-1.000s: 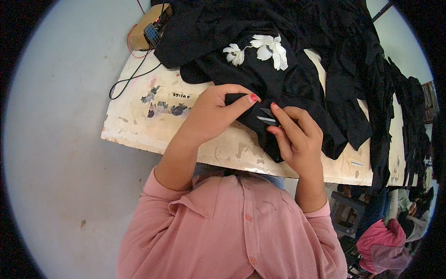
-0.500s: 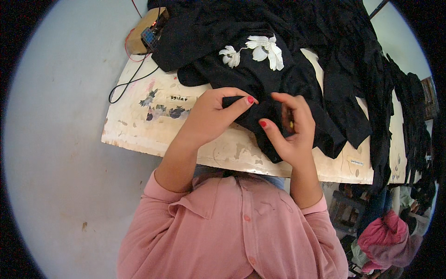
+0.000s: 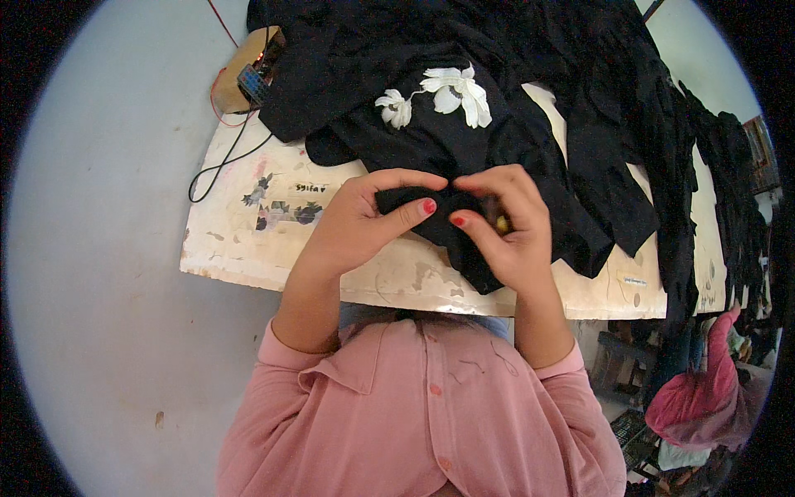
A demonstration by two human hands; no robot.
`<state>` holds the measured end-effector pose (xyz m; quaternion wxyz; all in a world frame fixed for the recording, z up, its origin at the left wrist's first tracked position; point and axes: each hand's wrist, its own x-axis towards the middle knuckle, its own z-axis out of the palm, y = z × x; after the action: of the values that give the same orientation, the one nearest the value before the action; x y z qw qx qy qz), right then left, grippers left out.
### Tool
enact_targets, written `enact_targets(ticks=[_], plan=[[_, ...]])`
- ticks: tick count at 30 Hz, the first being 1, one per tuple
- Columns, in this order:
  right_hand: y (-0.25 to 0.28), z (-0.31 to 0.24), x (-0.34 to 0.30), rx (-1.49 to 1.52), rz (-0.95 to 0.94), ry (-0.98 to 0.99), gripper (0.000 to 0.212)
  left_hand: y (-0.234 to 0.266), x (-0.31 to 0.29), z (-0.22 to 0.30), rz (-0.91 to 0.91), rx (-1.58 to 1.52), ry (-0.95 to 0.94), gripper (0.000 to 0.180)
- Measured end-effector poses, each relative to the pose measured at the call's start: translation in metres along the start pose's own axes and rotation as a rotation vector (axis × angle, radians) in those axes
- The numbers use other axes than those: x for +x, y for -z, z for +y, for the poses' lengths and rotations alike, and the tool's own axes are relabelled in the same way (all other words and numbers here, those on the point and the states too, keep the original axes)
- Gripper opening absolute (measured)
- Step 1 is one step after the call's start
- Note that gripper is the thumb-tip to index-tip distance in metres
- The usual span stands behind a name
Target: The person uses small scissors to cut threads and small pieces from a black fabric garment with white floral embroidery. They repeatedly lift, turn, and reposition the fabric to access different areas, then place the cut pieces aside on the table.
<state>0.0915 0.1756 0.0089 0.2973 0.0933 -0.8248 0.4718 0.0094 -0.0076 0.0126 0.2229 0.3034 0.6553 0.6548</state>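
Observation:
A black garment (image 3: 513, 149) lies spread over the table, with two white flower appliqués (image 3: 455, 98) on it beyond my hands. My left hand (image 3: 368, 211) is closed on a fold of its near part, thumb below and index finger above. Close beside it, my right hand (image 3: 509, 219) holds the same cloth, its fingertips almost meeting the left ones. A small yellow thing (image 3: 502, 224) shows inside my right palm; the fingers mostly hide it, and its kind cannot be made out.
The worn pale table (image 3: 397, 286) has a chipped front edge. At its far left stand a cardboard box (image 3: 240, 79) with electronics and a looped black cable (image 3: 217, 170). More black cloth (image 3: 687, 190) hangs over the right side. Another person in pink (image 3: 704, 402) is at far right.
My fingertips have drawn together on the cloth, the right hand moving left toward the other. The whole view has shifted slightly. At far right, the other person's arm now reaches toward the table.

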Motion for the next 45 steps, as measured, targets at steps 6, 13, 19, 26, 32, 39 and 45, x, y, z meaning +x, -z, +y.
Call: enact_targets(ticks=[6,13,19,26,32,39,45], plan=[[-0.007,0.011,-0.004,0.032,-0.017,-0.012,0.021,-0.005,-0.003,0.003,-0.035,-0.043,0.008,0.036],[0.007,-0.008,-0.005,-0.137,0.055,0.017,0.021,-0.010,0.002,-0.001,0.092,0.147,0.033,0.029],[0.030,-0.005,-0.009,0.525,-0.264,-0.086,0.023,-0.010,0.003,0.003,0.107,0.108,0.076,0.021],[0.020,-0.011,-0.015,-0.235,-0.066,-0.086,0.051,-0.015,0.002,-0.002,0.183,0.057,-0.037,0.012],[0.016,-0.008,-0.010,-0.191,-0.097,-0.051,0.028,-0.015,0.000,-0.005,0.202,0.491,-0.550,0.012],[0.001,-0.011,-0.022,-0.399,0.130,0.363,0.026,-0.023,-0.037,-0.045,0.716,0.040,-0.436,0.077],[-0.007,-0.010,-0.033,-0.400,0.010,0.564,0.017,-0.040,-0.058,-0.007,0.417,-0.390,-0.128,0.093]])
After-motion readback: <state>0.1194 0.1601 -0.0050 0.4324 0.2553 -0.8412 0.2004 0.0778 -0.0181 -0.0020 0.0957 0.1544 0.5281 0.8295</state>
